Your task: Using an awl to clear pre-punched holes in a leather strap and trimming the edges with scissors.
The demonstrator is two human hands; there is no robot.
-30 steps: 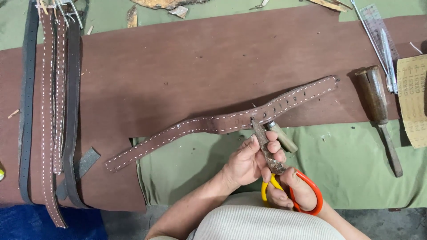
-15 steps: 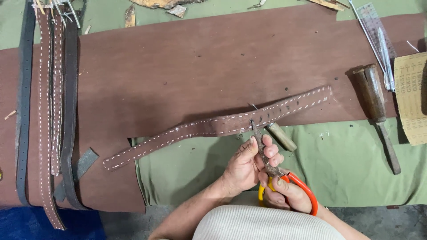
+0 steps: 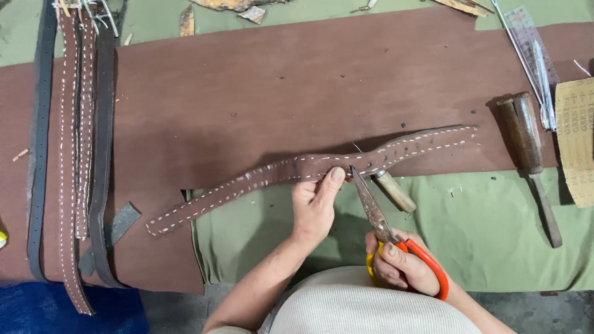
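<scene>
Stitched leather strap, brown with white running stitches along both edges, lies across the near edge of the large brown leather sheet, one end trailing toward the left over the green cloth, the other reaching right toward the bench's right side. Left hand pinches the strap's middle, thumb tip pressed on its near edge, fingers closed on it; this looks meant to keep the strap flat and steady just beside the cutting point. Right hand grips the orange-handled scissors, fingers wrapped through the loops. Blades lie close together, tip meeting the strap edge right by the left thumb, near a loose thread; whether they are fully closed cannot be told. A wooden-handled tool lies partly under the strap, just right of the scissor tip. Further right, a wooden-handled chisel-like tool rests on the sheet's right edge, with a sandpaper sheet and a clear ruler beyond. Along the left edge, a bundle of finished straps lies lengthwise, out of the working area.
</scene>
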